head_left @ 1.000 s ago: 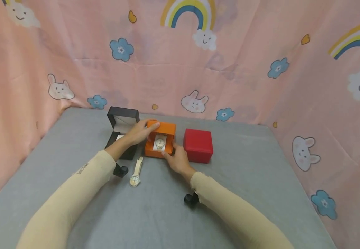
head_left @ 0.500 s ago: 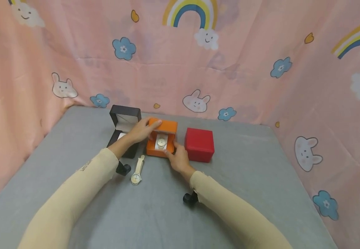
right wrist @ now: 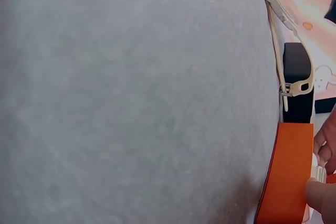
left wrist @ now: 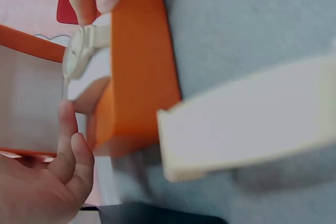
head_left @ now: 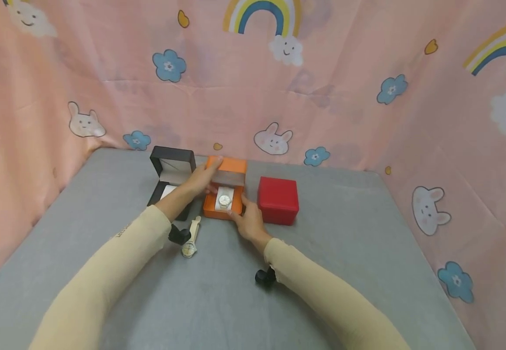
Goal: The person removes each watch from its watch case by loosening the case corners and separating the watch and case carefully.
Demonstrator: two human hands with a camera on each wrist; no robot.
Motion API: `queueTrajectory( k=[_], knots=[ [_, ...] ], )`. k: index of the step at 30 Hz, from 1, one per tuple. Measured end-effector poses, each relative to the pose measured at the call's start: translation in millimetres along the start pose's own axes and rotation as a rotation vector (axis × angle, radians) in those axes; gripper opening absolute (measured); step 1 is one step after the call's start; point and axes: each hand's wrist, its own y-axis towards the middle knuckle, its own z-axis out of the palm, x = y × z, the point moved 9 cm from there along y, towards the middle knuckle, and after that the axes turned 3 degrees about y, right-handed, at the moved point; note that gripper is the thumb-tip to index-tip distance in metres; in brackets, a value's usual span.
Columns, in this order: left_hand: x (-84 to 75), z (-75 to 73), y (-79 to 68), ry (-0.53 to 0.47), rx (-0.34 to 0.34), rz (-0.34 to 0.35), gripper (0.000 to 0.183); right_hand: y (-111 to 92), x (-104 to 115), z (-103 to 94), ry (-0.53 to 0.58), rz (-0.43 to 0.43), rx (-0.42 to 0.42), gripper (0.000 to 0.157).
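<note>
An orange watch box (head_left: 211,213) stands on the grey table, its lid (head_left: 233,164) raised and its pale lining showing. Inside, a watch (head_left: 224,200) with a light strap is wrapped on a white cushion (left wrist: 97,77). My left hand (head_left: 198,180) holds the lid at its left side, thumb on top and fingers beneath. At the front right corner, my right hand (head_left: 250,222) grips the base, its thumb at the front edge near the watch. A second watch (head_left: 189,249) with a cream strap lies loose in front of the box, below my left wrist.
Left of the orange box, a black watch box (head_left: 174,154) stands with its lid up, partly hidden by my left arm. To the right sits a closed red box (head_left: 278,199). A pink patterned curtain (head_left: 218,112) hangs behind the grey table (head_left: 336,233).
The orange lid has swung further up and back with my left hand, showing more of its lining. My right hand stays on the base.
</note>
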Motion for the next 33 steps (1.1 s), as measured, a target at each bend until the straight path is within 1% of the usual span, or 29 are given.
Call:
queueTrajectory(
  k=[3,6,10,17,21,27,31,33],
  knots=[
    [-0.1,-1.4,0.5,-0.041,0.003,-0.048,0.088,0,1,0.9,0.014,0.011,0.006,0.072],
    [0.9,-3.2,0.5,-0.043,0.028,-0.077,0.089,0,2,1.6,0.017,0.022,0.01,0.073],
    [1.1,-5.3,-1.4,-0.032,0.063,-0.092,0.089,0,3,-0.2,0.01,0.023,0.001,0.073],
    [0.8,-5.4,-2.2,-0.022,0.085,-0.094,0.09,0,1,-2.8,0.026,0.029,0.0,0.074],
    [0.1,-2.5,-2.8,-0.043,0.102,-0.079,0.088,0,-2,-3.5,0.033,0.043,0.0,0.074],
    [-1.1,-0.4,-10.8,-0.049,0.133,-0.034,0.082,-2,-2,-3.4,0.025,0.04,0.003,0.074],
    [3.8,0.3,-18.5,-0.051,0.154,-0.008,0.078,-2,-2,-1.6,0.02,0.023,0.007,0.074],
    [7.6,0.3,-23.4,-0.032,0.163,0.002,0.079,-2,-3,-0.4,0.022,0.016,0.01,0.074]
  ],
)
